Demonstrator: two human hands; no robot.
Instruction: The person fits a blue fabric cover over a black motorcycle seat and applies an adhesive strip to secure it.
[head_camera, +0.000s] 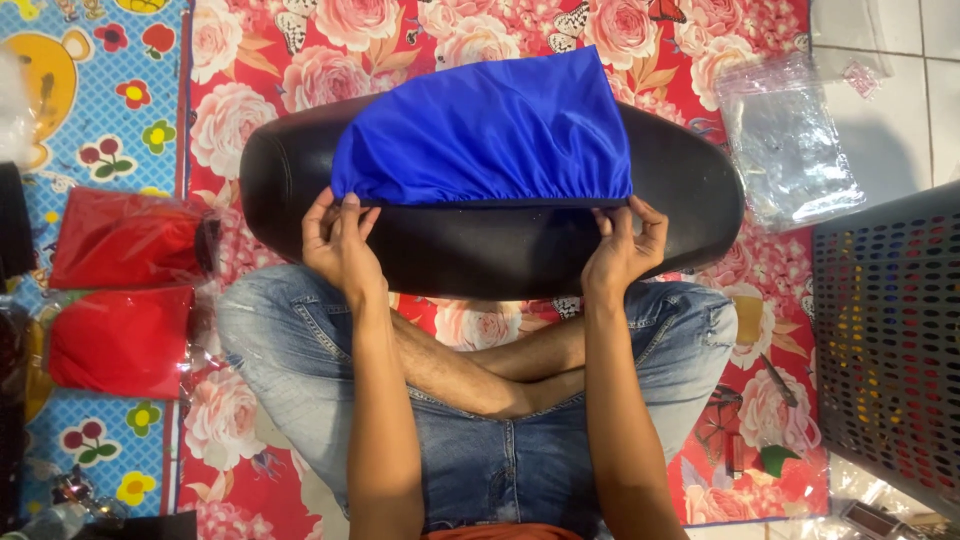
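- Forearms run up from the bottom centre of the frame, over crossed legs in blue jeans (470, 460) that sit on a red floral mat (760, 420).
- Just above the knees, at mid-frame, a long black seat (470, 250) lies across the mat.
- Over the upper middle of that seat sits a blue fabric cover (490, 130), with its gathered hem facing the person.
- At the hem's left corner, the left hand (338, 245) has its fingers closed on the edge, pinching it.
- At the hem's right corner, the right hand (622, 248) is clamped on the edge in the same way; both hands are well apart, one at each end of the hem.
- Two red packets (122, 290) in clear wrap lie at the left edge of the frame, on a blue patterned mat (110, 120).
- Clear plastic bags (790, 140) lie at the upper right, on a white tiled floor (935, 100).
- A dark perforated basket (890, 340) stands at the right edge.
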